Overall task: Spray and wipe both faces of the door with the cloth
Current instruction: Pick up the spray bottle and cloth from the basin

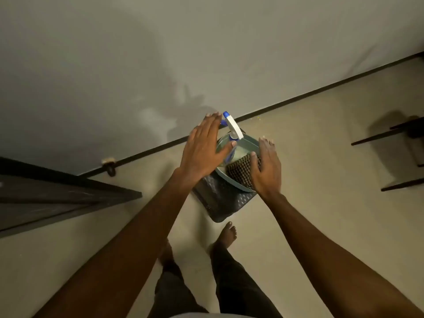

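A spray bottle [232, 127] with a white and blue trigger head stands in a light blue tub [249, 140] that rests on a dark perforated basket [220, 200] on the floor. A dark checked cloth [241, 171] hangs over the tub's near rim. My left hand [202, 145] hovers flat over the tub's left side, fingers apart, just left of the bottle's head. Over the cloth my right hand [266, 166] is spread, thumb on the fabric, with no closed grip. The dark wooden door [57, 198] stands open at the left, its edge towards me.
A pale wall [160, 53] with a dark skirting strip runs behind the basket. A door stopper [109, 166] sits at the wall's base. Dark furniture legs [394, 134] stand at the right. My bare feet [226, 235] are just in front of the basket on the pale floor.
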